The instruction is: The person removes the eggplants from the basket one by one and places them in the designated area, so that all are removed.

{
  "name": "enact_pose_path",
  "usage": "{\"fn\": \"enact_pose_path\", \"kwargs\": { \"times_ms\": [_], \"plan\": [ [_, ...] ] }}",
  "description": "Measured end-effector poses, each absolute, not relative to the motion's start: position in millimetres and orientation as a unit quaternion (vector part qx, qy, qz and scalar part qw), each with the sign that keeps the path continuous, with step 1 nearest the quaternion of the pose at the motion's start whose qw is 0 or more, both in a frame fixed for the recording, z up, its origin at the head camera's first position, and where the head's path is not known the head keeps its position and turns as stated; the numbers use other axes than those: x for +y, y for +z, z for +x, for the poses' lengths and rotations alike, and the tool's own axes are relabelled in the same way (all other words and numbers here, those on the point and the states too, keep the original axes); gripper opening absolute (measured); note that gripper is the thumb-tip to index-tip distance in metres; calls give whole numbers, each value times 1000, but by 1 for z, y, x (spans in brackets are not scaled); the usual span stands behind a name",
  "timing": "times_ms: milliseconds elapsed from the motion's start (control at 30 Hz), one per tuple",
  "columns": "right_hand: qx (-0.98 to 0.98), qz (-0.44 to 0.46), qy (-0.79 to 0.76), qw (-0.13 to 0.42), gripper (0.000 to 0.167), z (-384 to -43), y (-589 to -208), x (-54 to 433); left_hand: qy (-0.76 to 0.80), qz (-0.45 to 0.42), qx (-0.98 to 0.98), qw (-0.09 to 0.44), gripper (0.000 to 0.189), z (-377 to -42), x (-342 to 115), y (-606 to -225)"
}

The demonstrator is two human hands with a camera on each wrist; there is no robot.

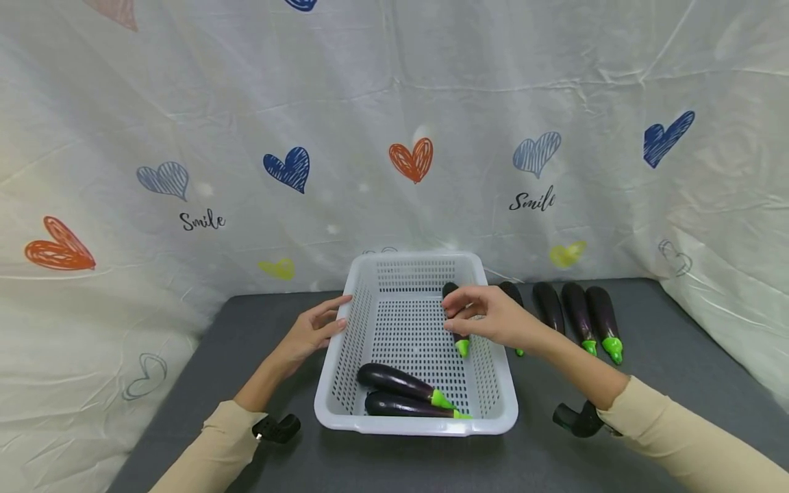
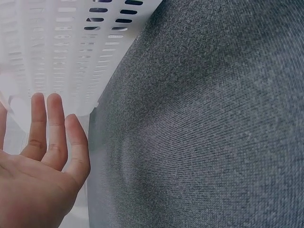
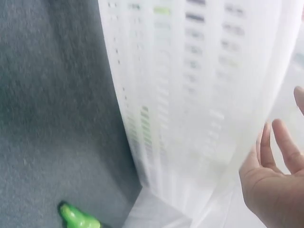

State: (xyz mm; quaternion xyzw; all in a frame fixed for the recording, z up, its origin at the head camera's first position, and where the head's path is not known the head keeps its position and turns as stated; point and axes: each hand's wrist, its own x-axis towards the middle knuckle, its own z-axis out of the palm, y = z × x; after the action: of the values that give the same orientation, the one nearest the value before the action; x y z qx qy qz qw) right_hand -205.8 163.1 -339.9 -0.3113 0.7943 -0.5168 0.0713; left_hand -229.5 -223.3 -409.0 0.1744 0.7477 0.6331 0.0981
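A white perforated plastic basket (image 1: 401,427) sits on the dark table. My left hand (image 1: 311,332) is at its left side, fingers extended with the fingertips at the rim; in the left wrist view the fingers stand beside the slotted wall. Over the basket's right part is my right hand (image 1: 483,316), fingers loosely bent and apart, with nothing between them in the right wrist view. Below that hand an eggplant (image 1: 461,344) with a green cap lies along the right inner side, partly hidden. Two more eggplants (image 1: 394,380) lie side by side across the near end.
Outside the basket to the right, several eggplants (image 1: 578,308) lie in a row, one partly behind my right hand. A white sheet (image 1: 345,103) printed with hearts hangs behind the grey-black table (image 1: 259,349).
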Motion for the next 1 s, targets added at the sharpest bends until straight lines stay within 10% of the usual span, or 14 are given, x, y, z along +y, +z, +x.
{"fn": "enact_pose_path", "kwargs": {
  "times_ms": [1000],
  "plan": [
    [807, -273, -511, 114, 52, -175, -368, 108, 628, 168, 753, 98, 56, -228, -223, -409]
  ]
}}
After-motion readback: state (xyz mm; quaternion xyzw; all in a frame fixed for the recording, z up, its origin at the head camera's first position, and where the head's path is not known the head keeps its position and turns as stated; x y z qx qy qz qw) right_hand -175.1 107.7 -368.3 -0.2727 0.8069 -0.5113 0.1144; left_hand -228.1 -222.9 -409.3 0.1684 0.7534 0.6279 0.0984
